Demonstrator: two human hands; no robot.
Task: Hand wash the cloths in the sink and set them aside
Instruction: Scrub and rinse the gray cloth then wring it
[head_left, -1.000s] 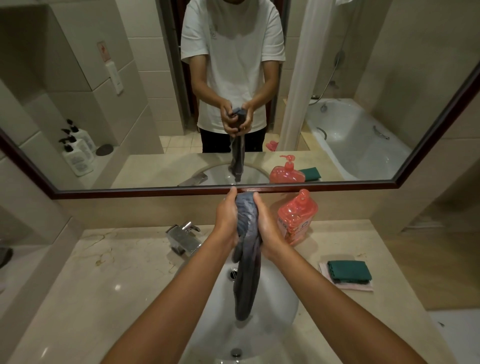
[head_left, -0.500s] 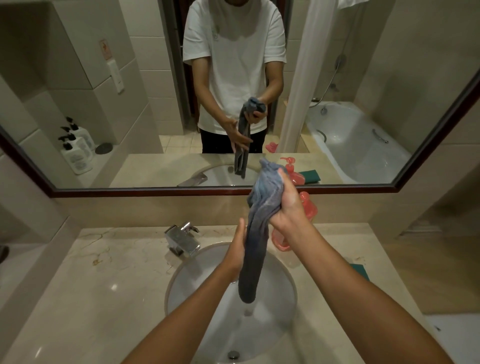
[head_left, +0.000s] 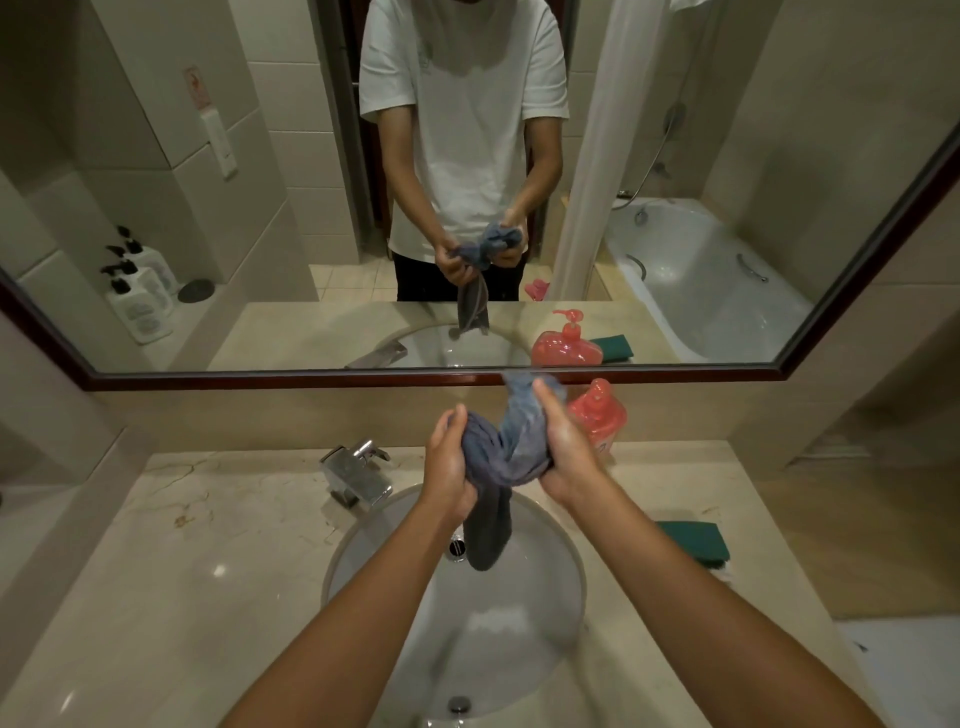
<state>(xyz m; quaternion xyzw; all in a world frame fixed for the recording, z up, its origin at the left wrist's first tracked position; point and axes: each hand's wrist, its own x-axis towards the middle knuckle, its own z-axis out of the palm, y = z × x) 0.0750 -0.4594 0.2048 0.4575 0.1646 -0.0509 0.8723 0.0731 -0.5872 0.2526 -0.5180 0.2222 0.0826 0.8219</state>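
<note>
- Head view: my left hand (head_left: 448, 462) and right hand (head_left: 563, 453) both grasp the twisted grey-blue cloth (head_left: 503, 452) above the sink (head_left: 550, 597); its tail hangs toward the basin.
- Folded green cloth (head_left: 693, 540) lies on the table (head_left: 208, 571), right of the sink.

**What the person wears**

In the mirror (head_left: 831, 291) above the sink, the person wears a plain white short-sleeved T-shirt (head_left: 467, 130) with a faint small mark on the chest, and dark trousers (head_left: 415, 280) below it. Both forearms (head_left: 363, 613) are bare, without watch or rings.
</note>
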